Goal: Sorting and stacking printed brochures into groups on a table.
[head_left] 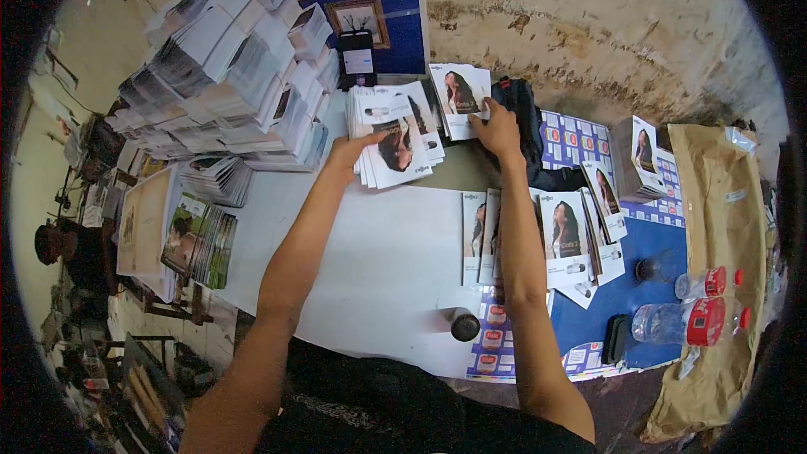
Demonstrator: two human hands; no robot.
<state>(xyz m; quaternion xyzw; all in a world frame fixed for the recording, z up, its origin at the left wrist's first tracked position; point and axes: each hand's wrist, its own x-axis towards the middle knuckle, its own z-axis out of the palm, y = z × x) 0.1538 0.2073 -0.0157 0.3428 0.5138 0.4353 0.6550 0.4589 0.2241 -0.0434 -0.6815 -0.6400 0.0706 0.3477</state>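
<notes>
My left hand (348,156) grips the near left edge of a loose pile of white booklets (395,155), its thumb on the top cover. These booklets are slightly fanned, and the top one lies upside down with a picture of a person. To the right, my right hand (499,129) pinches the right edge of a second booklet stack (458,88), whose cover is upright. Several similar booklets (561,231) lie overlapped under and beside my right forearm. The fingers beneath both piles are hidden.
Tall bundles of printed sheets (218,59) rise at the left, with green-covered booklets (206,240) nearer. A dark bag (525,126) lies behind my right hand. A dark-topped cylinder (464,325) stands near the front edge. Plastic bottles (664,324) and a black case (616,338) lie right.
</notes>
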